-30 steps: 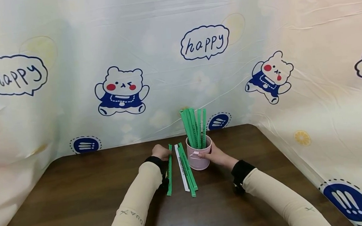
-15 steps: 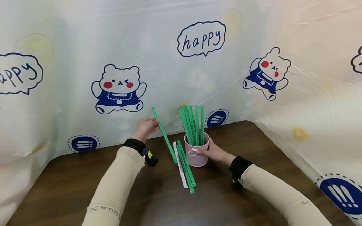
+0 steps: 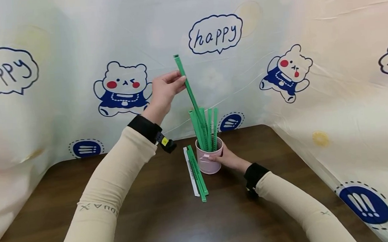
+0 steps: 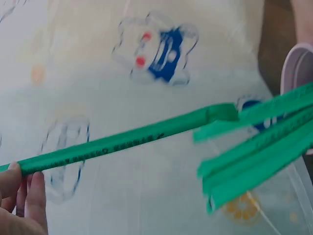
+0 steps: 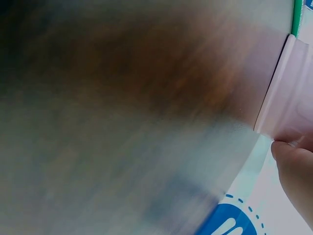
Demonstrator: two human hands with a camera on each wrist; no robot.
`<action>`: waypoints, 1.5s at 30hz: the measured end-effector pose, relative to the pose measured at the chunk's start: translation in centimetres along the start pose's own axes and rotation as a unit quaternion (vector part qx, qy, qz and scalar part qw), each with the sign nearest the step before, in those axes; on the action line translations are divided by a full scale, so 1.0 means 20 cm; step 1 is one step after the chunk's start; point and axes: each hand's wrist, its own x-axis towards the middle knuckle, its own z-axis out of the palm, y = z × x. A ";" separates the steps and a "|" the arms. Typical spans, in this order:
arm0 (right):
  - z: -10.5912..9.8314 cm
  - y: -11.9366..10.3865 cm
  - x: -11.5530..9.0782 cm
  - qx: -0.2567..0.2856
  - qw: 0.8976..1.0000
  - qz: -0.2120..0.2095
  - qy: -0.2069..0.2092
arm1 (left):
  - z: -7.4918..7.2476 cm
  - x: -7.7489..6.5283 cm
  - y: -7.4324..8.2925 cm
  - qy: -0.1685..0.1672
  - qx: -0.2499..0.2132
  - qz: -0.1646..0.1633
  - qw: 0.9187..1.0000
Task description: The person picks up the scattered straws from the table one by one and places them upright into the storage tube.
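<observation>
My left hand (image 3: 165, 92) pinches a green paper-wrapped pair of chopsticks (image 3: 187, 85) near its upper end, tilted above a pink bucket (image 3: 210, 167). In the left wrist view the lower end of the held chopsticks (image 4: 146, 137) comes right at the tops of several green wrapped chopsticks (image 4: 259, 174) standing in the bucket. My right hand (image 3: 230, 158) grips the bucket's side, thumb near its small handle; the right wrist view shows the thumb (image 5: 293, 159) by the bucket wall (image 5: 293, 98). More green wrapped chopsticks (image 3: 198, 174) lie left of the bucket, beside a white one (image 3: 191, 173).
The dark wooden table (image 3: 146, 212) carries the bucket near its back edge. A printed curtain (image 3: 162, 34) with bears and "happy" bubbles hangs close behind and to the right side (image 3: 353, 100).
My left hand has lifted the left-most green chopsticks off the table, then raised them and carried them right, over the bucket. My right hand has stayed on the bucket.
</observation>
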 end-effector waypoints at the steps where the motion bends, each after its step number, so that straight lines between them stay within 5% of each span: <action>1: 0.01 -0.01 0.01 0.002 1.000 -0.002 -0.006 | 0.02 -0.01 0.00 -0.010 0.011 0.013 1.000; 4: 0.02 -0.02 0.03 0.000 1.000 -0.009 -0.021 | 0.08 -0.05 -0.03 -0.026 0.048 0.032 0.998; 13: 0.00 0.00 0.02 0.005 1.000 -0.012 -0.012 | 0.21 -0.09 -0.29 -0.058 0.094 -0.012 0.994; 23: -0.02 0.03 0.02 0.015 0.999 -0.029 -0.021 | 0.25 -0.15 -0.55 -0.088 0.204 -0.046 0.974; 28: -0.02 0.02 0.01 0.012 1.000 -0.017 -0.018 | 0.24 -0.16 -0.61 -0.103 0.236 -0.064 0.964; 33: -0.02 0.00 0.01 0.010 1.000 -0.017 -0.016 | 0.22 -0.15 -0.64 -0.109 0.287 -0.042 0.951; 45: -0.02 0.01 0.00 0.009 0.999 -0.032 -0.016 | 0.21 -0.15 -0.66 -0.118 0.334 -0.038 0.934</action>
